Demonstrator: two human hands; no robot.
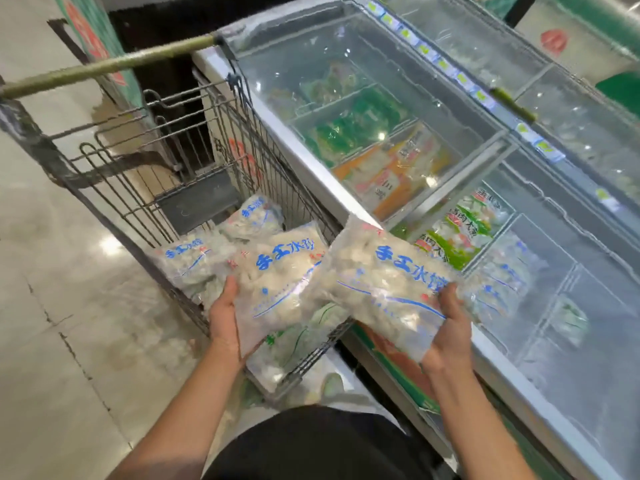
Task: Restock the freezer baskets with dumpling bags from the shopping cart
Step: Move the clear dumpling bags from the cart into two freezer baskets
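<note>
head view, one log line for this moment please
left hand: holds dumpling bag over cart | right hand: holds second bag at freezer edge

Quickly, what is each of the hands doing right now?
Left hand: holds a dumpling bag above the cart.
Right hand: holds another dumpling bag.

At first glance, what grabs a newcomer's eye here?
Two clear dumpling bags with blue lettering fill the centre: the left hand holds one bag over the wire shopping cart, the right hand holds the other bag at the freezer's rim. More bags lie in the cart.
</note>
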